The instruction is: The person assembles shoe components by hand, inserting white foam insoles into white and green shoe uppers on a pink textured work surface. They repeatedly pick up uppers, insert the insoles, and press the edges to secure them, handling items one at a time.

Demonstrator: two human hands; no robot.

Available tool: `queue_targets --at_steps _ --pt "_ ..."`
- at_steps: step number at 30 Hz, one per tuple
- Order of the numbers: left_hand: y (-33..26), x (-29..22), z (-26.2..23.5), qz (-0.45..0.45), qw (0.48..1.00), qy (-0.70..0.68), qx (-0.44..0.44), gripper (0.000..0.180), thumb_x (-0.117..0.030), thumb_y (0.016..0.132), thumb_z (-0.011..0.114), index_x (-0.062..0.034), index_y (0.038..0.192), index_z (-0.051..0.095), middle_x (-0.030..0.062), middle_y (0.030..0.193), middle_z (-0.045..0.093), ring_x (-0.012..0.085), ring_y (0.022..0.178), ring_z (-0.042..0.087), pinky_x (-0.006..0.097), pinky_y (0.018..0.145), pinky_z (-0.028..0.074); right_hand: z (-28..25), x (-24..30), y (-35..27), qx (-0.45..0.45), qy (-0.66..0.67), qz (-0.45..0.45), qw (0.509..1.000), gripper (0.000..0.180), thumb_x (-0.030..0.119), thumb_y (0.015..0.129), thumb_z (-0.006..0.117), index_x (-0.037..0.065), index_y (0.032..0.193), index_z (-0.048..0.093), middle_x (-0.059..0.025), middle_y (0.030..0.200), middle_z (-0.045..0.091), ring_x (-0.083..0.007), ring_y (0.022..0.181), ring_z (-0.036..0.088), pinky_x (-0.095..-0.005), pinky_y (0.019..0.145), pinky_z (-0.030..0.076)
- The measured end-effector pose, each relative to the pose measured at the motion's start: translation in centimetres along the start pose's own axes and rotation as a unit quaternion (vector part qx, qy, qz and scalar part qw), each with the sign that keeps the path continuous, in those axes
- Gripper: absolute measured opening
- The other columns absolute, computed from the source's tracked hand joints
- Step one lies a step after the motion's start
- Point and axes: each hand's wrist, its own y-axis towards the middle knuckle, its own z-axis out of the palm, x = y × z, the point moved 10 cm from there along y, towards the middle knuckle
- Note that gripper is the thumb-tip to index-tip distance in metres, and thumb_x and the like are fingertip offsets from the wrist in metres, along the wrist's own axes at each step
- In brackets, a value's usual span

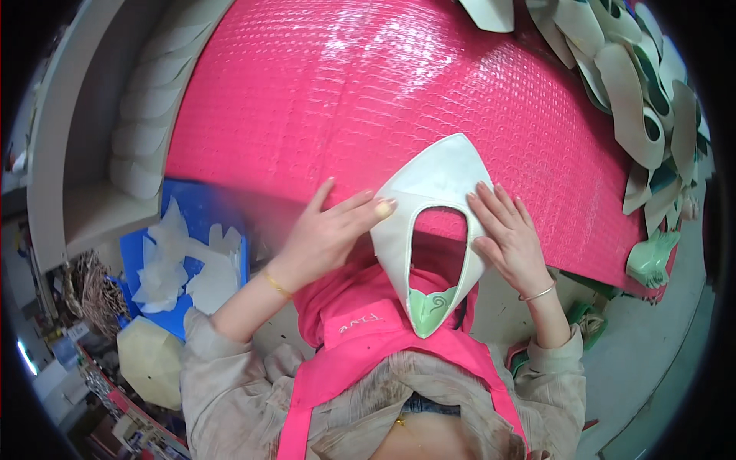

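A white shoe upper (433, 172) lies in front of me on the near part of the pink table cover, its pointed toe facing away. Its long oval opening shows the pink beneath, and the heel end, with a pale green lining, hangs past the table edge toward my apron. At the upper's left edge, my left hand (333, 230) has its fingers stretched apart; a yellowish fingertip cover touches the white material. My right hand (510, 234) rests with fingers laid flat along the right side, its thumb near the opening.
White and green shoe uppers are heaped (640, 84) at the far right, with a pale green piece (652, 257) near the table's right corner. A blue bin (184, 303) with white scraps stands at left, below a grey shelf (88, 153) holding several white pieces.
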Motion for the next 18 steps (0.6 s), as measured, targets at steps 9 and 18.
queue_targets --at_steps 9,18 --pt "-0.8 6.2 -2.1 -0.254 0.636 -0.696 -0.215 0.029 -0.007 0.085 0.055 -0.0035 0.113 0.055 0.0111 0.103 0.062 0.0173 0.092 0.059 0.028 0.08 0.045 -7.1 5.7 5.1 -0.207 0.094 -0.137 0.964 0.021 -0.006 0.067 0.061 0.003 0.086 0.063 -0.0097 0.078 0.059 -0.0248 0.071 0.058 -0.0334 0.06 0.047" --pt "-0.9 12.2 -4.6 -0.235 0.652 -0.659 -0.292 0.018 -0.021 0.086 0.057 -0.0069 0.075 0.059 -0.0002 0.06 0.055 0.0093 0.052 0.049 0.022 0.048 0.036 -7.8 3.1 18.0 -0.2 0.015 -0.145 0.969 0.028 0.002 0.081 0.055 0.005 0.109 0.057 -0.0141 0.104 0.056 -0.0334 0.094 0.055 -0.0373 0.079 0.045"
